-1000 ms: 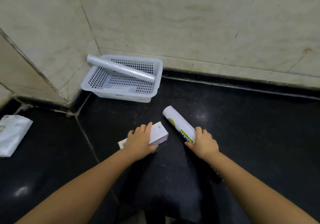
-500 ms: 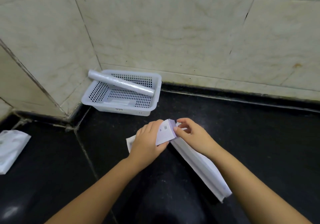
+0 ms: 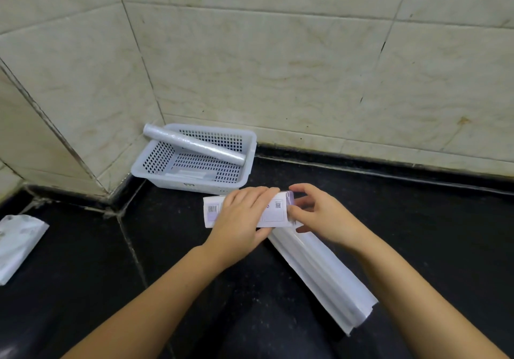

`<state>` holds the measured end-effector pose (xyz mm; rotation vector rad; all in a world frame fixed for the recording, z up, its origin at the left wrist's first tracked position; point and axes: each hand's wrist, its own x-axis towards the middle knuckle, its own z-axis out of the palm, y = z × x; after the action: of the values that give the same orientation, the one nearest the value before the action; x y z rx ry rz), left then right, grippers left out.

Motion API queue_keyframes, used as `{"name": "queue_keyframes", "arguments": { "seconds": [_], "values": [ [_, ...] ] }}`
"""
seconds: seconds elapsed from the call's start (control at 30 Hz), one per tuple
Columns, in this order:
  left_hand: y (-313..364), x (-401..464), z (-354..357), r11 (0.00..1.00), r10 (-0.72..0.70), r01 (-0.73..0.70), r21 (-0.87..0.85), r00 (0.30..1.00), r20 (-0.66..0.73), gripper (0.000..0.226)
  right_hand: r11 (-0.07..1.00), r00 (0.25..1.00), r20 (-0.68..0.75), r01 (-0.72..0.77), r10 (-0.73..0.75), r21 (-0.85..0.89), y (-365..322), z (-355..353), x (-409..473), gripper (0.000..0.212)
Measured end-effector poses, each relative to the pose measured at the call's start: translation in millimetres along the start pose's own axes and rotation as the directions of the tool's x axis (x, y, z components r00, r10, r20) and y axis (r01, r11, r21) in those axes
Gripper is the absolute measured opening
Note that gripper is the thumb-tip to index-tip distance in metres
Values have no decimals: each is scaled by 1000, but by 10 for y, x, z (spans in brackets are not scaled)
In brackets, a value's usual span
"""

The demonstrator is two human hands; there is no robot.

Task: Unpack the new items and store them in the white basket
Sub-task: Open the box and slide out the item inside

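My left hand grips a small white and purple carton around its middle, holding it level above the black counter. My right hand pinches the carton's right end, fingers on the flap. Below them a long white tube-shaped packet lies slanting toward the lower right. The white perforated basket stands in the tiled corner behind, with a roll of clear film resting across its rim and a flat white item on its floor.
A crumpled white plastic bag lies on the counter at the far left. Tiled walls close off the back and left. The black counter stretches to the right of my hands.
My left hand lifted the carton off the counter and turned it level. My right hand let go of the long white packet and came to the carton's right end.
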<state>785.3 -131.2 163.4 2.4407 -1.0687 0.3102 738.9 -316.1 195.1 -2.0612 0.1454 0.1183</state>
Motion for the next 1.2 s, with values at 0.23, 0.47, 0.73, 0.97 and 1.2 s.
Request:
{"name": "queue_keyframes", "arguments": {
  "seconds": [0.23, 0.47, 0.73, 0.97, 1.2],
  "values": [
    [-7, 39, -111, 882, -170, 194, -429, 981, 94, 66, 960, 995, -64, -56, 76, 274, 101, -286, 11, 34],
    [-16, 58, -101, 863, -176, 212, -458, 977, 120, 62, 633, 872, -73, 292, -485, -717, -75, -161, -39, 53],
    [38, 22, -158, 893, -108, 144, -427, 988, 107, 63, 858, 908, -90, 350, -409, -375, -357, -330, 27, 13],
    [-5, 109, -148, 847, -215, 188, -498, 977, 4, 63, 549, 621, -291, 273, -728, -790, -337, -101, -89, 8],
    [-53, 139, -150, 843, -273, 221, -490, 961, -35, 63, 580, 752, -85, 426, -654, -694, -273, -70, -256, 26]
  ]
}}
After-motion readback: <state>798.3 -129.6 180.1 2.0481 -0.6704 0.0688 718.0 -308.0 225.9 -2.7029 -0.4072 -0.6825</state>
